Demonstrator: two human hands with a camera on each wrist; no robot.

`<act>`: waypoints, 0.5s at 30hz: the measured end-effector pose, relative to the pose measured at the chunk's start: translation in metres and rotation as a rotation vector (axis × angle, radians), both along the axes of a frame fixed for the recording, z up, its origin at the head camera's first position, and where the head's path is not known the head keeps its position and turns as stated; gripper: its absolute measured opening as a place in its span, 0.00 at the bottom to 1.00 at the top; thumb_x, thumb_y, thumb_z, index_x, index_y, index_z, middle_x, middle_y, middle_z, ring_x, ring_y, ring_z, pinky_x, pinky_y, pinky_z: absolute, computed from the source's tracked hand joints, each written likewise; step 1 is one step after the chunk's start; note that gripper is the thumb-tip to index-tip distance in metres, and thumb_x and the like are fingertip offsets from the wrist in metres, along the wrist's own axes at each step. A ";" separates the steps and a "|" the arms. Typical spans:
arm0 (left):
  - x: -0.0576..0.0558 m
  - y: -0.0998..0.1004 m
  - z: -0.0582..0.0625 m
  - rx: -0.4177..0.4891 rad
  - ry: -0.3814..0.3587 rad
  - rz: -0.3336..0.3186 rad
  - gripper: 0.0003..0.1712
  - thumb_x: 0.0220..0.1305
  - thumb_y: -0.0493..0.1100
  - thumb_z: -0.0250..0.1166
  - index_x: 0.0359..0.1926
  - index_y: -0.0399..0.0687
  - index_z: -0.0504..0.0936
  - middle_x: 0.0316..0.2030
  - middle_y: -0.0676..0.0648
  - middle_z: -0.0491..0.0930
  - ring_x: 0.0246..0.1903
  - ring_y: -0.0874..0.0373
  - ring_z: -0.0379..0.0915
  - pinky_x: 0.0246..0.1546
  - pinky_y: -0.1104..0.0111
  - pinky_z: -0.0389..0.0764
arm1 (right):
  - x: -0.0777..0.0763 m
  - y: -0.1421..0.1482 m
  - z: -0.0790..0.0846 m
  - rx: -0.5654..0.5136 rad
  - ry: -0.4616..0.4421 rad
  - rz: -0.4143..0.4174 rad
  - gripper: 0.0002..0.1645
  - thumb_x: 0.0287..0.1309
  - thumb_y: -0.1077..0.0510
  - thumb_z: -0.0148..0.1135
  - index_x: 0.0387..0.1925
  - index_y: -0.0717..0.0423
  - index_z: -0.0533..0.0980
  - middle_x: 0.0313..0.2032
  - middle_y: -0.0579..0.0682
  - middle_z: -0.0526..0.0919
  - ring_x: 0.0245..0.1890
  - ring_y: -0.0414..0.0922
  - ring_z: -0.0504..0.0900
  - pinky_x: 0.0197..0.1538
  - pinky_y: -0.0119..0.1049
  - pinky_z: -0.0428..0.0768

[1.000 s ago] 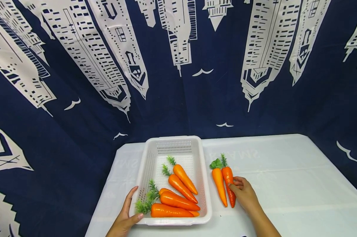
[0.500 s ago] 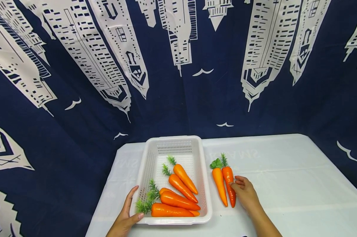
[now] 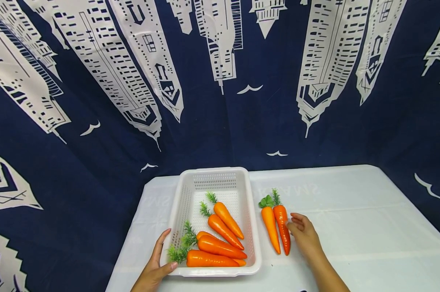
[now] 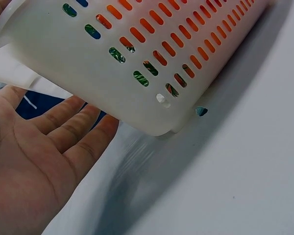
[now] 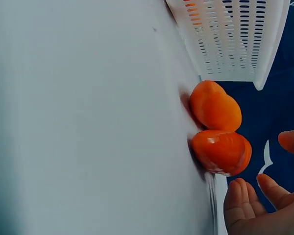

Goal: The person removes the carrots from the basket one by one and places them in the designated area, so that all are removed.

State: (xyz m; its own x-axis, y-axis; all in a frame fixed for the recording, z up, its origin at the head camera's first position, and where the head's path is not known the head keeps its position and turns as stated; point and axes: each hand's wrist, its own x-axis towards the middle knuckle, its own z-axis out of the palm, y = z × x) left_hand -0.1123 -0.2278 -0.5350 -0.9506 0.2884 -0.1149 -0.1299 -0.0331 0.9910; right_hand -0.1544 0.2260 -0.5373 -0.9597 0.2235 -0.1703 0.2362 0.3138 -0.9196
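Note:
My left hand [image 3: 156, 265] rests at the near left corner of a white plastic basket [image 3: 254, 227], thumb on the near rim and fingers along the left side. The left wrist view shows its fingers [image 4: 68, 139] fairly straight against the outer wall. Several orange carrots [image 3: 223, 242] with green tops lie inside. Two more carrots lie side by side right of the basket: a lighter one [image 3: 270, 227] with a leafy top and a redder one [image 3: 281, 219] with a feathery top. My right hand [image 3: 305, 235] is beside the redder carrot, thumb and fingers apart, holding nothing.
A white cloth covers the table [image 3: 358, 219]. Behind it hangs a dark blue curtain [image 3: 220, 129] printed with white buildings and birds. A small bluish bit [image 4: 201, 111] lies near the basket's base.
My right hand has drawn slightly right, away from the redder carrot, and its fingers have loosened. The left hand, basket and carrots have stayed in place.

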 end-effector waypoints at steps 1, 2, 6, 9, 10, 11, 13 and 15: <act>0.000 0.000 0.000 0.001 0.000 -0.001 0.54 0.66 0.36 0.64 0.81 0.65 0.40 0.78 0.41 0.17 0.74 0.37 0.06 0.63 0.25 0.24 | 0.000 0.000 0.001 -0.003 0.005 -0.001 0.31 0.73 0.53 0.54 0.71 0.62 0.63 0.66 0.64 0.71 0.45 0.28 0.76 0.46 0.22 0.76; 0.000 0.000 0.000 0.001 0.000 0.001 0.54 0.66 0.36 0.64 0.81 0.65 0.40 0.78 0.41 0.17 0.74 0.37 0.06 0.63 0.25 0.24 | 0.000 -0.001 0.002 -0.007 0.011 0.001 0.31 0.73 0.53 0.54 0.71 0.61 0.63 0.66 0.64 0.70 0.42 0.24 0.75 0.47 0.23 0.77; 0.000 0.000 -0.001 0.000 -0.004 0.003 0.55 0.65 0.36 0.65 0.81 0.64 0.40 0.78 0.41 0.17 0.74 0.36 0.06 0.63 0.24 0.24 | 0.002 -0.003 0.009 -0.012 0.028 0.000 0.31 0.73 0.52 0.54 0.71 0.60 0.63 0.67 0.63 0.71 0.40 0.18 0.71 0.48 0.25 0.78; 0.000 0.000 -0.001 -0.001 -0.005 0.004 0.55 0.65 0.37 0.66 0.81 0.64 0.40 0.78 0.40 0.17 0.74 0.36 0.06 0.62 0.24 0.24 | 0.004 -0.006 0.015 -0.012 0.041 -0.004 0.30 0.73 0.52 0.54 0.71 0.58 0.64 0.67 0.62 0.72 0.42 0.19 0.71 0.49 0.23 0.77; 0.000 0.000 -0.001 -0.001 -0.005 0.004 0.55 0.64 0.37 0.66 0.81 0.64 0.40 0.78 0.40 0.17 0.74 0.36 0.06 0.62 0.24 0.24 | 0.005 -0.007 0.017 -0.014 0.046 -0.003 0.31 0.73 0.51 0.54 0.71 0.58 0.64 0.67 0.61 0.72 0.43 0.20 0.71 0.49 0.23 0.76; 0.000 0.000 -0.001 0.000 -0.004 0.004 0.56 0.64 0.36 0.66 0.81 0.64 0.40 0.78 0.40 0.17 0.74 0.36 0.06 0.62 0.23 0.24 | 0.006 -0.009 0.019 -0.019 0.051 -0.004 0.30 0.73 0.51 0.55 0.71 0.57 0.65 0.67 0.61 0.72 0.44 0.21 0.71 0.49 0.22 0.76; 0.000 0.000 -0.001 0.001 -0.003 0.003 0.56 0.64 0.37 0.66 0.81 0.64 0.40 0.78 0.41 0.17 0.74 0.35 0.05 0.61 0.23 0.24 | 0.007 -0.012 0.023 -0.031 0.059 -0.006 0.30 0.73 0.51 0.55 0.71 0.56 0.65 0.67 0.59 0.73 0.46 0.22 0.72 0.50 0.21 0.75; 0.000 0.000 -0.001 -0.001 -0.003 0.004 0.55 0.64 0.37 0.66 0.81 0.64 0.40 0.78 0.41 0.17 0.74 0.35 0.05 0.61 0.23 0.23 | 0.008 -0.015 0.026 -0.043 0.064 -0.003 0.29 0.73 0.51 0.55 0.70 0.55 0.65 0.67 0.58 0.73 0.46 0.22 0.72 0.50 0.20 0.74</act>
State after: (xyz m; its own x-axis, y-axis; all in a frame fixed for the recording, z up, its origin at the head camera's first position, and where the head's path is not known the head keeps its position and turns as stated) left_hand -0.1127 -0.2278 -0.5359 -0.9514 0.2843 -0.1183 -0.1330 -0.0329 0.9906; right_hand -0.1464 0.2112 -0.5114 -0.9683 0.2201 -0.1177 0.1770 0.2731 -0.9456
